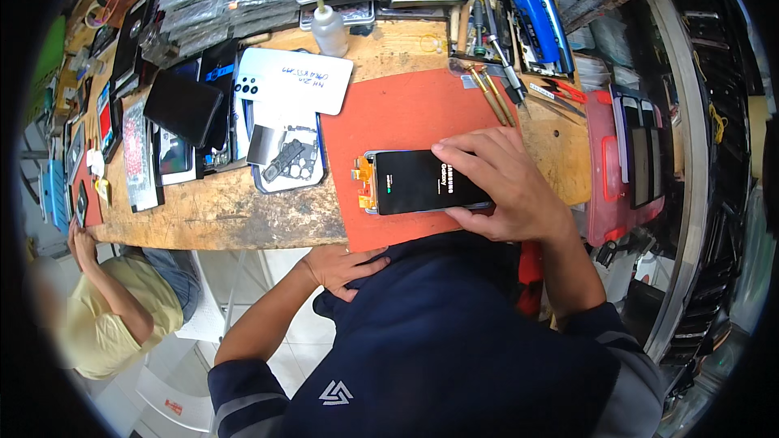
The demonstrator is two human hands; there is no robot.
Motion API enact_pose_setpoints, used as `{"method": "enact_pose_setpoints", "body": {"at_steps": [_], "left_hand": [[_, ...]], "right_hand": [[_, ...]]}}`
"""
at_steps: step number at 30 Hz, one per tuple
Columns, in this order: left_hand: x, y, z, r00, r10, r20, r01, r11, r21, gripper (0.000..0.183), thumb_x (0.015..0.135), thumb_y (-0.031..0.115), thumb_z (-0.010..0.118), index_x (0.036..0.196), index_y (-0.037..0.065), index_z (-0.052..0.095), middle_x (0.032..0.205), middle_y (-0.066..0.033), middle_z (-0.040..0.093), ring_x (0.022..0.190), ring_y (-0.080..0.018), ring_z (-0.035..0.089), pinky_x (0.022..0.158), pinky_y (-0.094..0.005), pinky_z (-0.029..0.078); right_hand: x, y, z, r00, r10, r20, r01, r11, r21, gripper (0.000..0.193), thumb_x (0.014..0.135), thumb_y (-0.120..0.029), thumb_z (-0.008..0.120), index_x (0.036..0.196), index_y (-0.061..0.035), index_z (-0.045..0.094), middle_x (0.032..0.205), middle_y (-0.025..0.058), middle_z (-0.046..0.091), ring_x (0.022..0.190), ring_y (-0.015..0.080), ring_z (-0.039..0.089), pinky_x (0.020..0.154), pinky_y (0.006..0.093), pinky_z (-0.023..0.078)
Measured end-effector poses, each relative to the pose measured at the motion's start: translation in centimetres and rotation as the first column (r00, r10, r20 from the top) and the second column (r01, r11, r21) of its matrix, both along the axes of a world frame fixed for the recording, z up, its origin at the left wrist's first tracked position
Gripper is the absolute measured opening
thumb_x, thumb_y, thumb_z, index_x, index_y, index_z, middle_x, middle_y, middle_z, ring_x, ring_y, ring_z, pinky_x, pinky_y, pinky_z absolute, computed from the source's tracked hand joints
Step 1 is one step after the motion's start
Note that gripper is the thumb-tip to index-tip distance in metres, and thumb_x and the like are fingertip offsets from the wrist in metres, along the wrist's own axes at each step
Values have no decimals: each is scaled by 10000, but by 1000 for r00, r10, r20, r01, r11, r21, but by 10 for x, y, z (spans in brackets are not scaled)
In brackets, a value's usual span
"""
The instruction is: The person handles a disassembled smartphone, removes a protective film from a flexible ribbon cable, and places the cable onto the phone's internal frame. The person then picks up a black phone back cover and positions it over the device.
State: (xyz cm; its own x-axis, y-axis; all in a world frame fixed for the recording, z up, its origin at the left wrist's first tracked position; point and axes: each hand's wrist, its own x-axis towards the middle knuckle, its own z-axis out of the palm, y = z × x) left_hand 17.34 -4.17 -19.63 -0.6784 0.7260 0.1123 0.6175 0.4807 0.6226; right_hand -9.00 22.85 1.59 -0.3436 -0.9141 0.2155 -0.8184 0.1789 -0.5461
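A smartphone [414,182] lies sideways on the orange-red mat [389,113], its dark screen lit with white start-up lettering. Orange flex cables [363,182] stick out from its left end. My right hand [507,182] grips the phone's right end, fingers along the far edge and thumb at the near edge. Below the table edge, my left hand [341,269] rests against my dark clothing with its fingers stretched out, holding nothing. Left of the mat, a white phone back cover [312,85] with handwriting lies above an opened phone housing [304,170] bearing loose parts.
Brass-coloured screwdrivers [492,97] and red-handled pliers [560,91] lie beyond the mat. A white dispenser bottle [329,31] stands at the back near bubble-wrapped packs [227,0]. On the right is a pink-red case [600,170]. A person in a yellow shirt [122,316] sits at left.
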Motion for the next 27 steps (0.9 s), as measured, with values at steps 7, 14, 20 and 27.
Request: {"method": "enact_pose_setpoints", "body": {"at_steps": [7,14,20,27], "left_hand": [[13,-6,2,983,66,-171,-79,994,-76,862,920,645,518,1602,118,522,1646,-201,492,1460,-378,548,1128,-435,545],[6,-6,1,999,17,-38,-17,1000,-12,825,956,638,482,1576,97,556,1606,-217,526,1422,-405,573,1155,-439,521],[6,-4,0,991,55,-125,-53,998,19,842,949,632,493,1583,79,531,1569,-241,535,1409,-452,560,1196,-543,452],[4,0,-9,998,-53,-40,52,998,-20,836,932,662,476,1544,103,584,1512,-220,593,1408,-439,549,1199,-590,419]], "right_hand": [[1,5,-2,998,-65,-21,65,998,18,915,732,-217,944,1552,-73,565,1418,134,633,1274,338,622,1093,497,430],[-18,51,-11,923,-381,49,382,896,-227,748,797,-162,915,1469,1,629,1326,192,686,1199,339,670,1001,451,542],[-11,69,-44,732,-645,220,676,646,-354,305,951,77,703,1255,51,707,1068,142,709,952,204,707,864,301,565],[-9,65,-50,807,-584,83,586,776,-235,288,911,34,737,1199,44,727,994,152,713,853,309,703,792,391,562]]}}
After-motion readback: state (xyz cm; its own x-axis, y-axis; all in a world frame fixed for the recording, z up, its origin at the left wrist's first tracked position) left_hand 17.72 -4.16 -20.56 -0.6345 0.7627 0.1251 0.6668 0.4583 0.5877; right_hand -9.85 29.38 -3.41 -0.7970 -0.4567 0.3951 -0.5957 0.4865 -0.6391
